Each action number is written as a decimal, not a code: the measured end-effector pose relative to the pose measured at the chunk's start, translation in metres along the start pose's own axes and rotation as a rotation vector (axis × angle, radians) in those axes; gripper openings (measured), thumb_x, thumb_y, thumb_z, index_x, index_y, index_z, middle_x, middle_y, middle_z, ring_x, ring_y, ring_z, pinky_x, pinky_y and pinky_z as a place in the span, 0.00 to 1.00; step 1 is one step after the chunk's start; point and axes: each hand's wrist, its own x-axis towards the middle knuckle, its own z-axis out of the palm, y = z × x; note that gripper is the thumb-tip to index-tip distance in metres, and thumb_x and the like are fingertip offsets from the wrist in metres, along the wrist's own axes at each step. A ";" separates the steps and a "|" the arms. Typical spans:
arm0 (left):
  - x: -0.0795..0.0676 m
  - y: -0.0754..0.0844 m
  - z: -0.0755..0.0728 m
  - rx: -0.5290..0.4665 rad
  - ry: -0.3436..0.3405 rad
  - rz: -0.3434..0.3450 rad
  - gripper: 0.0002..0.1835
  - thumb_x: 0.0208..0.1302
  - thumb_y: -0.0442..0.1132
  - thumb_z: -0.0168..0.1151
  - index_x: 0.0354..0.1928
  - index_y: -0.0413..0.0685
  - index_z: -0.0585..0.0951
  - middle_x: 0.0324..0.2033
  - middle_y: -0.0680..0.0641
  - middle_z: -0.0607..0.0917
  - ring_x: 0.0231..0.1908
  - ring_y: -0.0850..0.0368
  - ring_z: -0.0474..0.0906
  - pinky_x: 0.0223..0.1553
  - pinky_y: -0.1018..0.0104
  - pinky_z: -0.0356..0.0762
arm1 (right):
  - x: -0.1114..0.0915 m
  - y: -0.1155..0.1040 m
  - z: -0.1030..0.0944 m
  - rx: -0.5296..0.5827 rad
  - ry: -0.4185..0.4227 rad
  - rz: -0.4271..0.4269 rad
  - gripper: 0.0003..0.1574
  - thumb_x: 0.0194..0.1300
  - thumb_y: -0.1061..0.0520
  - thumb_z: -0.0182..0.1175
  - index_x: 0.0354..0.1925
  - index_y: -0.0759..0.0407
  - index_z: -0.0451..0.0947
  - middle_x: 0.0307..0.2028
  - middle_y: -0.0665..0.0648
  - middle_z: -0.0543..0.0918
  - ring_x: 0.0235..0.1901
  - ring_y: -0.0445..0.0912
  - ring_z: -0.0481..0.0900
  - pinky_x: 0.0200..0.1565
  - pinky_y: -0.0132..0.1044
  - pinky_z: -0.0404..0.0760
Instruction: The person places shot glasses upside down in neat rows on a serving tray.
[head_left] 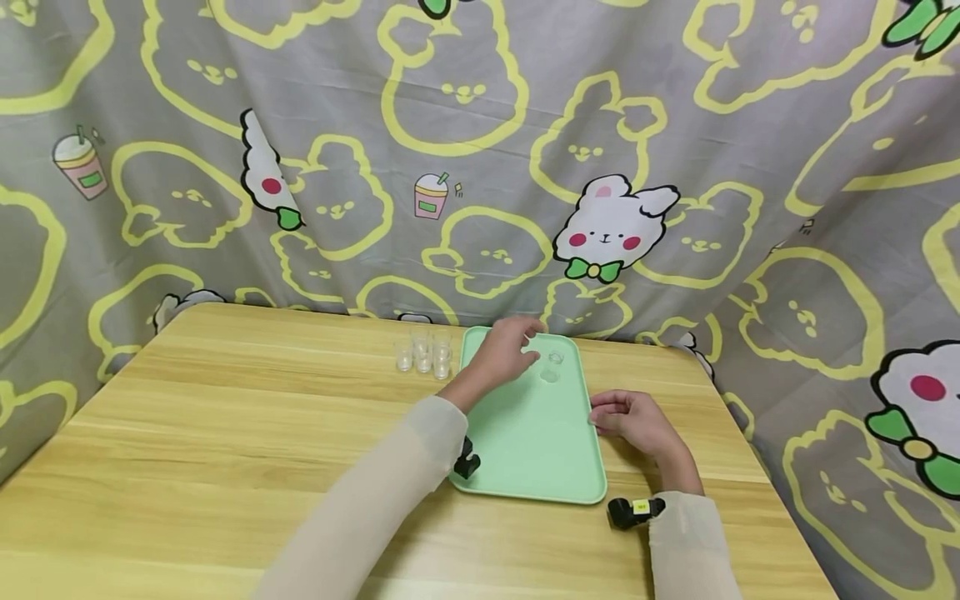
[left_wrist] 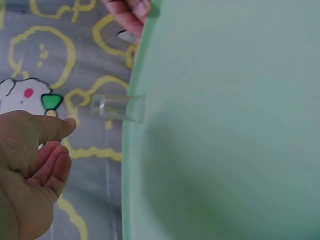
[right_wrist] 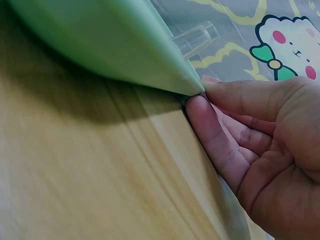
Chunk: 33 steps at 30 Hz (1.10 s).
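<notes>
A light green tray point(head_left: 532, 450) lies on the wooden table. One small clear glass point(head_left: 551, 373) stands upright near the tray's far right corner; it also shows in the left wrist view as a clear glass point(left_wrist: 119, 108) close inside the rim. My left hand point(head_left: 504, 350) hovers above the far part of the tray, thumb and fingers apart, holding nothing, a short way from that glass. At the tray's right edge, my right hand point(head_left: 632, 418) pinches the rim point(right_wrist: 192, 82), thumb above and index finger below.
Several small clear glasses point(head_left: 423, 358) stand grouped on the table just left of the tray's far end. A patterned grey curtain point(head_left: 480, 192) hangs along the table's back and right sides. Small black cameras point(head_left: 633, 510) are strapped to both wrists. The wooden tabletop point(head_left: 247, 433) extends widely to the left.
</notes>
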 end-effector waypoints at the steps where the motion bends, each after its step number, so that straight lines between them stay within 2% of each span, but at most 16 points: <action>1: -0.002 -0.001 -0.004 -0.003 0.012 0.003 0.22 0.64 0.31 0.72 0.60 0.42 0.81 0.50 0.42 0.84 0.48 0.49 0.84 0.50 0.63 0.81 | 0.001 0.000 0.000 0.001 0.003 0.005 0.20 0.70 0.66 0.64 0.57 0.75 0.77 0.40 0.61 0.85 0.38 0.46 0.85 0.43 0.39 0.87; 12: -0.033 -0.020 -0.044 -0.040 0.133 0.017 0.22 0.65 0.31 0.70 0.61 0.40 0.81 0.52 0.41 0.84 0.46 0.50 0.82 0.49 0.61 0.81 | 0.001 0.002 0.000 -0.032 0.010 0.005 0.21 0.71 0.64 0.64 0.58 0.74 0.76 0.41 0.61 0.85 0.40 0.47 0.85 0.43 0.39 0.87; 22: -0.060 -0.047 -0.078 -0.054 0.254 -0.014 0.21 0.61 0.28 0.73 0.56 0.39 0.83 0.43 0.43 0.84 0.41 0.49 0.81 0.46 0.60 0.83 | -0.001 0.001 -0.001 -0.044 -0.002 0.000 0.21 0.72 0.64 0.63 0.58 0.75 0.76 0.42 0.61 0.85 0.41 0.46 0.86 0.44 0.37 0.87; 27: -0.072 -0.060 -0.093 -0.049 0.309 -0.054 0.20 0.59 0.28 0.74 0.54 0.37 0.83 0.43 0.42 0.84 0.42 0.47 0.82 0.47 0.58 0.83 | -0.001 0.001 -0.001 -0.035 -0.008 -0.008 0.21 0.72 0.64 0.63 0.59 0.75 0.76 0.43 0.62 0.85 0.42 0.47 0.86 0.45 0.38 0.87; 33: -0.084 -0.072 -0.110 -0.052 0.347 -0.101 0.19 0.59 0.28 0.74 0.53 0.37 0.84 0.44 0.36 0.85 0.42 0.45 0.82 0.47 0.53 0.83 | 0.000 0.001 0.000 -0.028 -0.014 -0.007 0.21 0.72 0.65 0.62 0.59 0.76 0.76 0.42 0.61 0.85 0.42 0.46 0.86 0.45 0.38 0.87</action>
